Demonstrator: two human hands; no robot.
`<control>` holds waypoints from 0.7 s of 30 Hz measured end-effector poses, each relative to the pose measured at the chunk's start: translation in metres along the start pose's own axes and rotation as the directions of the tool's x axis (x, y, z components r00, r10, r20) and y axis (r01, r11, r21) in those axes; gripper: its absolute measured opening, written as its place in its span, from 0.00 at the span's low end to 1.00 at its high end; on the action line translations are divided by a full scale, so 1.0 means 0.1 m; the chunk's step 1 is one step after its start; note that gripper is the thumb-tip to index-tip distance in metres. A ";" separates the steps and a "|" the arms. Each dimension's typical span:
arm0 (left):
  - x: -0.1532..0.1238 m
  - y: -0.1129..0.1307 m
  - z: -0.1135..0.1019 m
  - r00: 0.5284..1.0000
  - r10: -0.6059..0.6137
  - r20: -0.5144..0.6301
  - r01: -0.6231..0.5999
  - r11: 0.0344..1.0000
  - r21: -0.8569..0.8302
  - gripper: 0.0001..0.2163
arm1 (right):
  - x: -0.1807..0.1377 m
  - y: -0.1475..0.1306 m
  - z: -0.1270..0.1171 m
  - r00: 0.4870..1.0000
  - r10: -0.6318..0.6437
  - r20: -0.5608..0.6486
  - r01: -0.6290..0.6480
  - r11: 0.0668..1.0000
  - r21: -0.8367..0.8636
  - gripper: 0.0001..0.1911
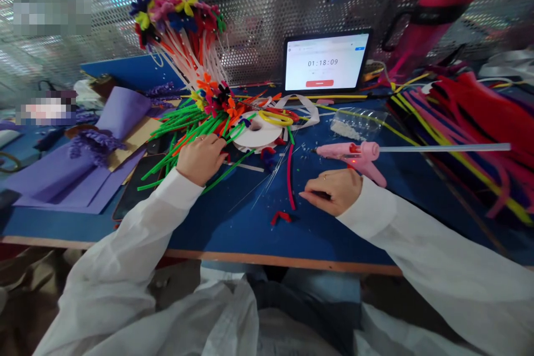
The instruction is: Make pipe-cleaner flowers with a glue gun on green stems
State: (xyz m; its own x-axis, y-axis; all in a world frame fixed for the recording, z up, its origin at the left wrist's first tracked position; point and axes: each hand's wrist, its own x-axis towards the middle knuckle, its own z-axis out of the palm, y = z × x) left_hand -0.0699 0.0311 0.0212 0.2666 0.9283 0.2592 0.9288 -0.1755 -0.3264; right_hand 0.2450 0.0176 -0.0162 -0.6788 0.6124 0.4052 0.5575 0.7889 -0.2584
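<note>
My left hand (201, 159) rests among green pipe-cleaner stems (171, 147), its fingers curled over them; one stem comes out from beneath the palm. How firmly these fingers grip is hidden. Just behind lie pipe-cleaner flowers (211, 94) in orange, pink, yellow and dark red. My right hand (334, 190) is loosely closed on the table, thumb against the fingers, and nothing shows in it. Directly behind it stands a pink hot glue gun (365, 158) with a long clear glue stick (442, 148). Between the hands lie a magenta pipe cleaner (290, 178), thin wires (271, 175) and a bent red piece (281, 217).
A white ribbon spool (256, 133) sits mid-table. Behind are a tall flower bunch (179, 16), a tablet (326, 61) with a timer and a pink tumbler (429, 22). Purple paper (75, 172) lies left, pipe-cleaner bundles (479, 122) right. A plastic bag (359, 122) holds white bits.
</note>
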 end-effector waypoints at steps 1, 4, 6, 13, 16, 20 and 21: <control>0.00 -0.01 -0.01 1.000 -0.003 -0.016 0.003 1.000 0.009 0.11 | 0.00 0.00 0.00 1.000 -0.002 0.003 0.002 1.000 -0.001 0.17; -0.05 -0.11 -0.12 0.997 -0.025 -0.070 0.025 1.000 -0.006 0.12 | 0.00 0.00 0.00 0.999 0.018 0.027 -0.018 1.000 -0.014 0.19; -0.13 -0.22 -0.25 0.992 -0.062 -0.113 0.057 0.997 -0.044 0.14 | 0.00 0.00 0.00 0.998 0.038 0.046 -0.037 0.999 -0.035 0.19; -0.48 -0.87 -0.59 0.979 -0.201 -0.021 0.201 0.980 -0.003 0.14 | 0.00 -0.03 -0.02 0.992 0.055 0.113 -0.050 0.998 -0.048 0.19; -0.54 -1.33 -0.55 0.942 -0.327 -0.077 0.335 0.931 0.143 0.17 | 0.00 -0.02 -0.02 0.994 0.029 0.104 -0.025 0.999 -0.036 0.18; -0.52 -1.90 -0.31 0.936 -0.318 0.153 0.330 0.942 -0.061 0.15 | 0.00 0.01 0.01 0.995 0.001 0.096 0.002 0.999 -0.034 0.19; -0.48 -1.99 -0.23 0.943 -0.250 0.219 0.293 0.937 -0.192 0.15 | 0.00 0.01 0.02 0.995 -0.002 0.099 0.006 0.999 -0.032 0.19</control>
State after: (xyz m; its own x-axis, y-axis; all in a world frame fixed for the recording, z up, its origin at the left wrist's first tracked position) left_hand -0.2612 0.0139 0.0947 -0.0373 0.9912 0.1268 0.9975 0.0447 -0.0556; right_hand 0.2450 0.0186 -0.0181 -0.7242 0.6125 0.3169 0.5685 0.7903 -0.2284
